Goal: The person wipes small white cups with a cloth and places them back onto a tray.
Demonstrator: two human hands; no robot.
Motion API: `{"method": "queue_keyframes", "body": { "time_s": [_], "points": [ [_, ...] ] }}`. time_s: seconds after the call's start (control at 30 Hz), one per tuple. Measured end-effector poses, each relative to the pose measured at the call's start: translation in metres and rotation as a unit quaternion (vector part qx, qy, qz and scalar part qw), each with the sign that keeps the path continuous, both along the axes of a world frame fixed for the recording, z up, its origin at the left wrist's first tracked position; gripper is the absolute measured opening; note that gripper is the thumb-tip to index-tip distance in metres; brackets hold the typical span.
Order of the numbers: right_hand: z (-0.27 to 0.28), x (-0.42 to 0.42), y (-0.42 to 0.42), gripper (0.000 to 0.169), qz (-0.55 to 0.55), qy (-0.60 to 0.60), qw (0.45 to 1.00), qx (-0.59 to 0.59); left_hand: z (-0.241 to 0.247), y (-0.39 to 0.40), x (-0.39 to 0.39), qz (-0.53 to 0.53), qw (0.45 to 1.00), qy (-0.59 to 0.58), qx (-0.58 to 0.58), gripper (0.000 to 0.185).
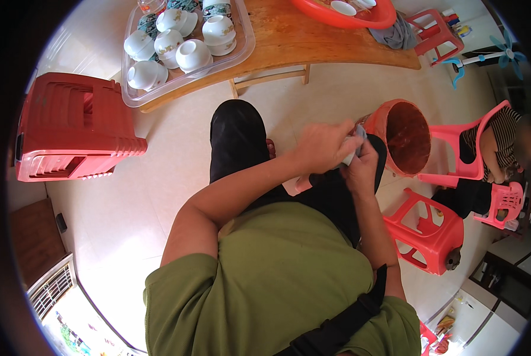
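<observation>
My left hand reaches across to the right and meets my right hand above my right knee, left of an orange-red bucket. Between the fingers of both hands is a pale grey cloth, with a small whitish thing at its lower end. The left hand is blurred, and the fingers cover much of what is held, so its shape is unclear. Beyond my knees, a clear plastic tray on a wooden table holds several white bowls with floral decoration, turned upside down, and some dark-patterned ones.
A red basin with bowls and a grey cloth lie on the table's right part. Stacked red plastic stools stand left. At right are a red stool, pink chair, seated person and blue fan.
</observation>
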State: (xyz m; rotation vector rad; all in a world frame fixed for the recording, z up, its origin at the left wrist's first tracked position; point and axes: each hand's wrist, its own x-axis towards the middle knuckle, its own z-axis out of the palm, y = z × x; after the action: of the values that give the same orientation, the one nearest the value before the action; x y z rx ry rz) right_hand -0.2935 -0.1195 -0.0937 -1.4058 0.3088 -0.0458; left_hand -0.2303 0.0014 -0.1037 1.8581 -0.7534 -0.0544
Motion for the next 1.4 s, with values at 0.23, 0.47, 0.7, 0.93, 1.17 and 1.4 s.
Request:
{"method": "queue_keyframes", "body": {
  "time_s": [0.23, 0.47, 0.7, 0.93, 1.17, 1.4],
  "points": [
    [-0.007, -0.002, 0.004, 0.027, -0.008, 0.01, 0.999, 0.035, 0.005, -0.001, -0.004, 0.017, 0.999, 0.01, 0.03, 0.03],
    [-0.007, -0.003, -0.001, 0.008, 0.015, 0.071, 0.995, 0.072, 0.01, 0.007, -0.002, 0.008, 0.987, -0.149, 0.052, 0.032],
    [-0.007, 0.007, 0.006, 0.019, -0.012, -0.047, 0.992, -0.113, 0.007, 0.004, 0.004, 0.003, 0.999, -0.036, -0.001, 0.037],
    [-0.005, -0.002, 0.003, 0.014, 0.035, 0.113, 0.978, 0.17, 0.011, 0.011, 0.001, 0.021, 0.976, -0.202, 0.074, 0.042],
    [0.011, 0.002, -0.02, 0.03, 0.032, 0.032, 0.997, 0.065, -0.003, 0.005, 0.018, -0.172, 0.976, 0.045, -0.125, 0.038],
    [0.039, 0.006, -0.046, 0.051, 0.036, -0.109, 0.965, 0.234, 0.013, 0.019, 0.036, -0.229, 0.785, 0.478, -0.32, 0.043]
  ]
}}
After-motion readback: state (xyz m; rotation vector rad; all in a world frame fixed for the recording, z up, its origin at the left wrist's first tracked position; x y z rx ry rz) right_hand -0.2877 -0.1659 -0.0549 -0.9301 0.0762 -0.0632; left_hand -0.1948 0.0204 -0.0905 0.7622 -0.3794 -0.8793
